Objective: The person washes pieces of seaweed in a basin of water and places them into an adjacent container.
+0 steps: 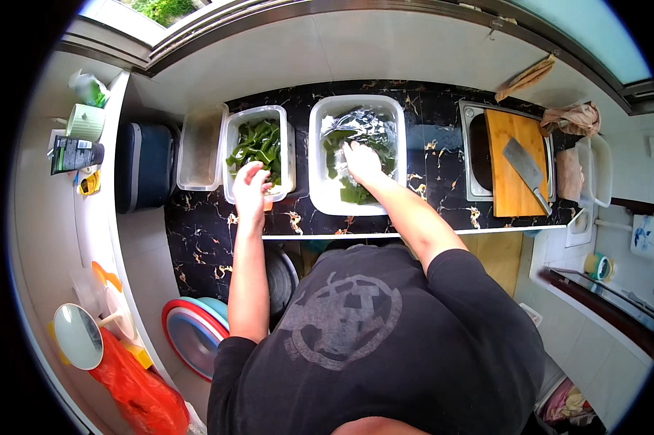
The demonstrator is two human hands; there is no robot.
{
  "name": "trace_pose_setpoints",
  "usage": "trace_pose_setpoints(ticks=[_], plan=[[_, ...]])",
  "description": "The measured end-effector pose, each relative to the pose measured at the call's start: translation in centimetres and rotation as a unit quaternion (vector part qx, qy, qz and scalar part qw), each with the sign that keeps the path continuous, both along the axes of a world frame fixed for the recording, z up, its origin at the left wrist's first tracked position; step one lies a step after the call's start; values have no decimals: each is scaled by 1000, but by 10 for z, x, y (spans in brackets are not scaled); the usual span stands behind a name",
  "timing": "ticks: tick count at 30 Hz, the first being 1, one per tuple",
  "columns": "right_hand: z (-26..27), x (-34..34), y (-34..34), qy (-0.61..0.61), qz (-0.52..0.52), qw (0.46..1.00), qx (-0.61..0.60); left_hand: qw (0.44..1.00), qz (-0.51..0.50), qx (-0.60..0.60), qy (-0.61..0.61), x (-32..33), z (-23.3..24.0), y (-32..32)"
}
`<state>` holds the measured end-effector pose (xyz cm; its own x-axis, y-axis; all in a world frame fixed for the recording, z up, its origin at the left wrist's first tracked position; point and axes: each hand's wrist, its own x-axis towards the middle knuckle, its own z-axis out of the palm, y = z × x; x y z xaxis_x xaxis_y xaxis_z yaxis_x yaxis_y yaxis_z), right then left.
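Observation:
A large white plastic tub stands on the black marbled counter, holding water and strips of green seaweed. My right hand reaches into this tub, its fingertips at the water among the seaweed; whether they grip a strip cannot be made out. Left of the tub is a smaller clear plastic container heaped with dark green seaweed strips. Over its near left edge is my left hand, fingers curled loosely and apart, with nothing seen in them.
An empty-looking clear container stands at the left, beside a dark blue box. On the right, a wooden cutting board lies across the sink with a cleaver on it. A cloth lies beyond.

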<state>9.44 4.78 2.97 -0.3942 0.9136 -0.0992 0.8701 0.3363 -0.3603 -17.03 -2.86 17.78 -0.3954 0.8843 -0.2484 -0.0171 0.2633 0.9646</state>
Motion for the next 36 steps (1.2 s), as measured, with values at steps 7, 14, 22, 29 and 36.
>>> trace_pose_setpoints(ticks=[7,14,22,29,36], plan=[[-67,11,15,-48,-82,995,-25,992,-121,-44,4,67,-9,11],[16,17,-5,85,-111,985,-99,982,-167,-85,-22,83,-34,7],[1,-8,1,-14,-84,982,-171,971,-216,-95,-33,110,-34,2],[34,16,1,97,-109,980,-136,979,-182,-88,-24,92,-54,5],[46,45,14,386,-123,894,-189,928,-265,75,250,131,-67,36]])
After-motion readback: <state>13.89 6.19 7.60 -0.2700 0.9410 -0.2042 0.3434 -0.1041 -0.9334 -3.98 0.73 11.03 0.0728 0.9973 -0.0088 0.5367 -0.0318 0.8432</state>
